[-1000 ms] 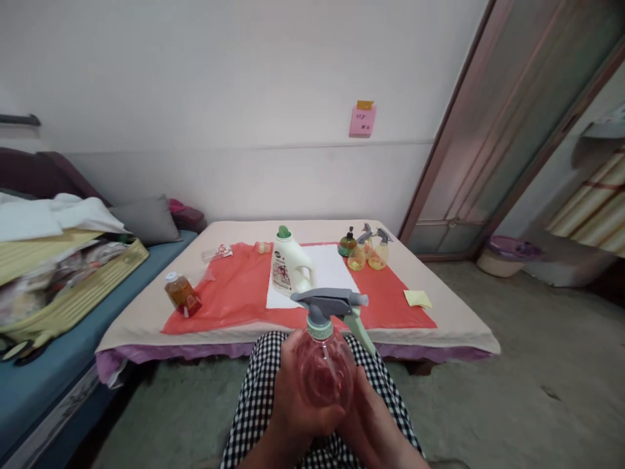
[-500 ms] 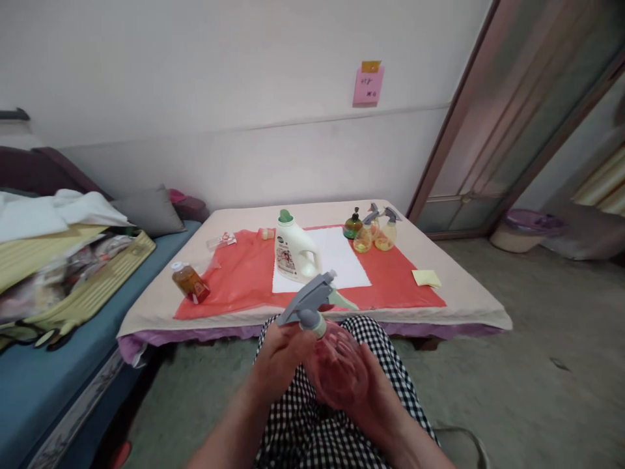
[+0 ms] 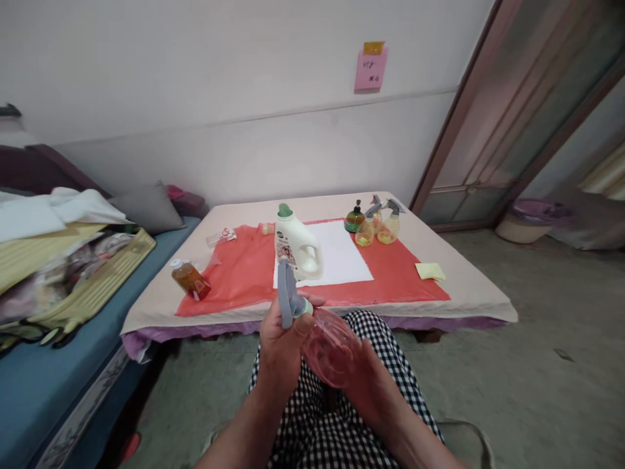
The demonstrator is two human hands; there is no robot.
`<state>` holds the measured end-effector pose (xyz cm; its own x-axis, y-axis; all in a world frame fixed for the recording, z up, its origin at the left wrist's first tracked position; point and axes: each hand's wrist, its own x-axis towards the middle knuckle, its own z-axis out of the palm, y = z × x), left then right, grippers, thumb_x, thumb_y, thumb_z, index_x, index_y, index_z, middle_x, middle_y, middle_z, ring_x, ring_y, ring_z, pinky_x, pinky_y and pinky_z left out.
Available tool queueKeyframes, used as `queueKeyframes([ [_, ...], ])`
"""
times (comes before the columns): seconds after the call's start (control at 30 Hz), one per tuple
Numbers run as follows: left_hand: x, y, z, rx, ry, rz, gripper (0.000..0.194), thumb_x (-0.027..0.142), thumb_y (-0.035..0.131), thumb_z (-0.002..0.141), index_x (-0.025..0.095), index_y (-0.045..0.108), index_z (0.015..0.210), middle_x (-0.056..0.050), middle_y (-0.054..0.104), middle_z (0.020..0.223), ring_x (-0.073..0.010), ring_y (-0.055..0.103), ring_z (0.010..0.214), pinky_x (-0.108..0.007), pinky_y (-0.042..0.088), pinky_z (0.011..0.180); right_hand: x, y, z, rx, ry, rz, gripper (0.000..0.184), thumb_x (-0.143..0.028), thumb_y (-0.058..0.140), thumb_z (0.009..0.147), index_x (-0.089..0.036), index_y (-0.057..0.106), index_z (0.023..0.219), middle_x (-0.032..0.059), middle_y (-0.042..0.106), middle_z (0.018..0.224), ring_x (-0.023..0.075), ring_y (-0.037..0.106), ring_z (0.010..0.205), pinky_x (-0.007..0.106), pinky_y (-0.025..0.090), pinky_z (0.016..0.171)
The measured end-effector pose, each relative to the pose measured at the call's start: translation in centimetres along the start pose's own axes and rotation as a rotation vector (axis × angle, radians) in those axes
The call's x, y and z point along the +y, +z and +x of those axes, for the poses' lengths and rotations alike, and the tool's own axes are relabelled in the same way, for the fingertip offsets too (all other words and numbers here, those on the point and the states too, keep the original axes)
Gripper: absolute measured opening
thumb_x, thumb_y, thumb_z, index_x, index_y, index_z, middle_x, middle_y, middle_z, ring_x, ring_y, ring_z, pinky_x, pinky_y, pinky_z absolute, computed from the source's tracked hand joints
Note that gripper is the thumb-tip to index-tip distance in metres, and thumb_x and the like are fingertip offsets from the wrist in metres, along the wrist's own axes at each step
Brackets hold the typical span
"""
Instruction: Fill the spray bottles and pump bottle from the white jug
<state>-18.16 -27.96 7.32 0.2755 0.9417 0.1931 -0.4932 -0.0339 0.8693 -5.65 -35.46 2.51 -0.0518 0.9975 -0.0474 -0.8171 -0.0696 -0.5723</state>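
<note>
A clear pink spray bottle [image 3: 329, 345] with a grey trigger head is held tilted above my lap. My left hand [image 3: 283, 345] is closed round its neck and collar, just under the trigger head. Wrapped round the lower body of the bottle is my right hand [image 3: 368, 378], its fingers partly hidden behind the plastic. Beyond my hands, a white detergent jug [image 3: 297, 244] with a green cap stands on a white sheet [image 3: 342, 254] over a red cloth [image 3: 239, 270].
A bottle of amber liquid [image 3: 190, 279] lies tilted at the table's left. Several spray bottles [image 3: 388, 228] and a green pump bottle [image 3: 355, 217] stand at the back right. Yellow sticky notes [image 3: 430, 271] lie near the right edge. A bed [image 3: 73, 345] is on the left.
The spray bottle has been turned, so its trigger head now points up and away instead of to the right. My left hand has rotated with it round the neck.
</note>
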Motion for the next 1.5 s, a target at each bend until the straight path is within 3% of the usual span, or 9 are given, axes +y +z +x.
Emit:
queueKeyframes([
  [0.13, 0.2, 0.1, 0.2, -0.002, 0.025, -0.043, 0.027, 0.039, 0.079, 0.083, 0.020, 0.073, 0.102, -0.002, 0.072, 0.083, -0.0103, 0.060, 0.062, -0.024, 0.052, 0.068, 0.5, -1.5, -0.2, -0.082, 0.241, 0.169, 0.073, -0.078, 0.048, 0.089, -0.024, 0.060, 0.137, 0.0104, 0.062, 0.140, 0.0286, 0.065, 0.119, 0.038, 0.060, 0.082],
  [0.33, 0.4, 0.5, 0.3, -0.002, 0.020, -0.092, 0.021, 0.036, 0.080, 0.082, 0.021, 0.074, 0.096, -0.004, 0.076, 0.096, -0.0153, 0.070, 0.083, -0.027, 0.055, 0.081, 1.1, -2.4, -0.1, -0.104, 0.352, 0.232, 0.074, -0.077, 0.058, 0.084, -0.020, 0.064, 0.130, 0.0110, 0.072, 0.120, 0.0262, 0.075, 0.089, 0.027, 0.059, 0.059],
  [0.57, 0.4, 0.4, 0.5, 0.022, 0.020, -0.111, 0.025, 0.036, 0.083, 0.079, 0.020, 0.075, 0.096, -0.004, 0.076, 0.097, -0.0176, 0.071, 0.092, -0.031, 0.053, 0.093, 0.4, -1.0, -0.4, -0.040, 0.238, 0.206, 0.061, -0.065, 0.068, 0.085, -0.024, 0.065, 0.129, 0.0090, 0.070, 0.124, 0.0217, 0.073, 0.096, 0.025, 0.059, 0.065],
  [0.67, 0.3, 0.3, 0.6, 0.039, -0.002, -0.156, 0.026, 0.035, 0.083, 0.079, 0.021, 0.074, 0.099, -0.004, 0.076, 0.101, -0.0170, 0.071, 0.093, -0.031, 0.053, 0.094, 0.2, -0.2, -0.4, -0.040, 0.119, 0.155, 0.057, -0.057, 0.073, 0.084, -0.029, 0.064, 0.132, 0.0073, 0.062, 0.140, 0.0231, 0.064, 0.120, 0.035, 0.059, 0.087],
  [0.83, 0.3, 0.2, 0.6, 0.039, -0.021, -0.210, 0.028, 0.033, 0.083, 0.079, 0.021, 0.074, 0.103, -0.004, 0.075, 0.101, -0.0169, 0.070, 0.096, -0.030, 0.053, 0.093, 0.1, 0.4, -0.4, -0.097, -0.039, 0.043, 0.072, -0.045, 0.086, 0.071, -0.030, 0.061, 0.137, 0.0075, 0.049, 0.154, 0.0291, 0.044, 0.143, 0.050, 0.030, 0.123],
  [0.93, 0.3, 0.2, 0.6, 0.031, -0.014, -0.214, 0.028, 0.034, 0.083, 0.079, 0.020, 0.074, 0.102, -0.004, 0.075, 0.098, -0.0163, 0.070, 0.095, -0.029, 0.053, 0.092, 0.2, -0.2, -0.4, -0.101, 0.043, 0.102, 0.076, -0.057, 0.082, 0.073, -0.030, 0.059, 0.140, 0.0087, 0.051, 0.152, 0.0291, 0.049, 0.139, 0.050, 0.038, 0.116],
  [1.13, 0.1, 0.3, 0.5, 0.039, -0.016, -0.169, 0.025, 0.035, 0.082, 0.080, 0.020, 0.073, 0.098, -0.003, 0.075, 0.095, -0.0158, 0.071, 0.091, -0.029, 0.053, 0.091, 1.0, -1.9, -0.4, -0.110, 0.364, 0.232, 0.073, -0.077, 0.062, 0.081, -0.022, 0.065, 0.129, 0.0117, 0.068, 0.128, 0.0288, 0.070, 0.105, 0.034, 0.059, 0.072],
  [1.4, 1.2, -0.1, 2.2, 0.330, 0.131, -0.139, 0.036, 0.050, 0.079, 0.080, 0.022, 0.067, 0.101, -0.004, 0.075, 0.101, -0.0179, 0.070, 0.098, -0.033, 0.054, 0.096, 0.7, -3.4, 0.3, 0.040, 0.176, 0.210, 0.059, -0.047, 0.079, 0.079, -0.028, 0.064, 0.132, 0.0092, 0.067, 0.132, 0.0235, 0.067, 0.109, 0.036, 0.058, 0.083],
  [1.5, 2.4, -1.0, 3.4, 0.422, 0.214, -0.165, 0.039, 0.053, 0.077, 0.082, 0.023, 0.065, 0.105, -0.003, 0.074, 0.102, -0.0125, 0.068, 0.086, -0.023, 0.054, 0.078, 0.7, -5.1, 0.9, 0.118, 0.170, 0.202, 0.053, -0.047, 0.076, 0.080, -0.029, 0.066, 0.129, 0.0095, 0.068, 0.129, 0.0239, 0.069, 0.107, 0.036, 0.059, 0.078],
])
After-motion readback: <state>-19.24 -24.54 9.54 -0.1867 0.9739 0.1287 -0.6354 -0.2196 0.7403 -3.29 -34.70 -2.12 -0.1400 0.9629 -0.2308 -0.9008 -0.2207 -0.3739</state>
